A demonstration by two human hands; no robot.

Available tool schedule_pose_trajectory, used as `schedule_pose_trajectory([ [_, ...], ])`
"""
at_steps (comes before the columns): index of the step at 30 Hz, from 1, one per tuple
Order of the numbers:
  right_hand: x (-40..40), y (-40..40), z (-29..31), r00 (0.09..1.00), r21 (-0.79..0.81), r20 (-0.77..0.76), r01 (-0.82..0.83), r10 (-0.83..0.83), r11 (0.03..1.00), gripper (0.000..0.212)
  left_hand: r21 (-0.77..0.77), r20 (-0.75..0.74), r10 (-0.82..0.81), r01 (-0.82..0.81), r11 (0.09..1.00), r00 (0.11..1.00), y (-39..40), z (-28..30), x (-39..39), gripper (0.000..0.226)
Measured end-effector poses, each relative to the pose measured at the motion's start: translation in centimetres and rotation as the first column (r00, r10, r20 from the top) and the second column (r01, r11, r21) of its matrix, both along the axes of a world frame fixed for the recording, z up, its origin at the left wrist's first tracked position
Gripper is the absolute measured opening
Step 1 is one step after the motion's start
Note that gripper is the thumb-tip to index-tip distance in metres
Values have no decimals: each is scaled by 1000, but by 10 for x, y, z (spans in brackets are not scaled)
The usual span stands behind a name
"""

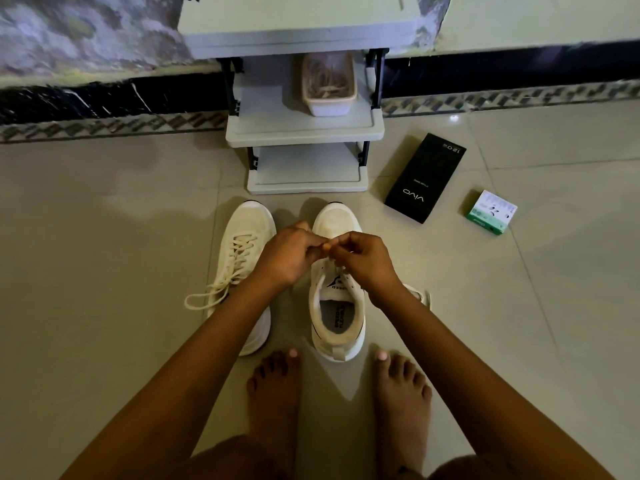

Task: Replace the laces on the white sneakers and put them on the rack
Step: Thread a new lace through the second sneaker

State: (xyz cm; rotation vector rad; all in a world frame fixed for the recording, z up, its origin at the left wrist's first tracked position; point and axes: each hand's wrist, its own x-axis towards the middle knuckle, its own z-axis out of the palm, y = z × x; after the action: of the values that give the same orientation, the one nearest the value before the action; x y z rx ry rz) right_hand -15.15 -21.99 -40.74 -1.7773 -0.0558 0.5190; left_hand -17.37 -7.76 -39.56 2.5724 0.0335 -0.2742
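Both hands meet over the right sneaker (pixel 337 306), which stands on the tiled floor (pixel 104 237) in front of the grey rack (pixel 304 133), beside the left sneaker (pixel 242 265). The left hand (pixel 289 252) and the right hand (pixel 363 259) have their fingers curled, fingertips nearly touching, pinching a pale lace (pixel 329 265) just above the shoe's tongue; another bit of lace shows on the floor behind the right wrist. The left sneaker is fully laced, with loose loops trailing off its left side. The right sneaker's insole reads "SPEED", with a second word too blurred to read. A black box (pixel 426 178) right of the rack reads "vivo", and a small green and white box (pixel 491 213) lies further right, its print too small to read. Both forearms reach forward from the lower corners, wrists bent inward, above two bare feet. A plastic tub (pixel 329 95) sits on the rack's middle shelf.
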Motion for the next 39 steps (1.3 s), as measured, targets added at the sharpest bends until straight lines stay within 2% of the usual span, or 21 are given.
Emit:
schedule_pose_trajectory([
  [3, 1, -3, -1, 999, -65, 37, -3, 6, 998, 9, -31, 5, 4, -4, 1000, 1000, -2, 3, -2, 25],
  [6, 5, -8, -3, 998, -128, 67, 29, -20, 991, 8, -203, -2, 104, -102, 974, 995, -3, 8, -3, 26],
  [9, 7, -15, -7, 998, -178, 69, 26, -13, 984, 6, -211, 20, 160, -152, 965, 987, -3, 7, 0, 16],
  [11, 7, -19, -11, 990, -366, 122, -20, 70, 931, 32, -200, 56, 215, -200, 959, 975, -1, 5, 1, 13],
  [13, 5, -22, -14, 978, -535, 112, -92, 178, 840, 53, -185, 72, 228, -212, 960, 971, -1, 1, 2, 12],
  [15, 2, -21, -18, 970, -592, 77, -143, 232, 793, 49, -156, 65, 199, -187, 970, 978, -4, -4, -1, 10],
  [17, 2, -22, -20, 980, -544, 70, -117, 184, 831, 31, -109, 52, 151, -145, 983, 987, -12, -8, -5, 10],
  [19, 4, -25, -21, 997, -407, 18, -56, 70, 912, 15, -27, 44, 110, -109, 994, 993, -21, -13, -8, 12],
  [21, 4, -31, -22, 994, -261, -94, 20, -46, 965, 16, 76, 42, 73, -76, 994, 996, -31, -15, -7, 15],
  [24, 0, -35, -26, 966, -116, -213, 122, -144, 986, 21, 165, 43, 56, -62, 984, 998, -40, -15, -4, 17],
  [26, -3, -36, -28, 959, -70, -233, 151, -163, 986, 20, 130, 43, 89, -94, 987, 995, -42, -16, -5, 17],
  [31, -4, -35, -30, 951, -4, -258, 173, -168, 985, 17, -140, -27, 223, -225, 964, 974, -33, -17, -9, 13],
  [39, -8, -38, -36, 953, 79, -273, 161, -134, 984, 17, -47, -2, 169, -169, 985, 986, -41, -22, -7, 15],
])
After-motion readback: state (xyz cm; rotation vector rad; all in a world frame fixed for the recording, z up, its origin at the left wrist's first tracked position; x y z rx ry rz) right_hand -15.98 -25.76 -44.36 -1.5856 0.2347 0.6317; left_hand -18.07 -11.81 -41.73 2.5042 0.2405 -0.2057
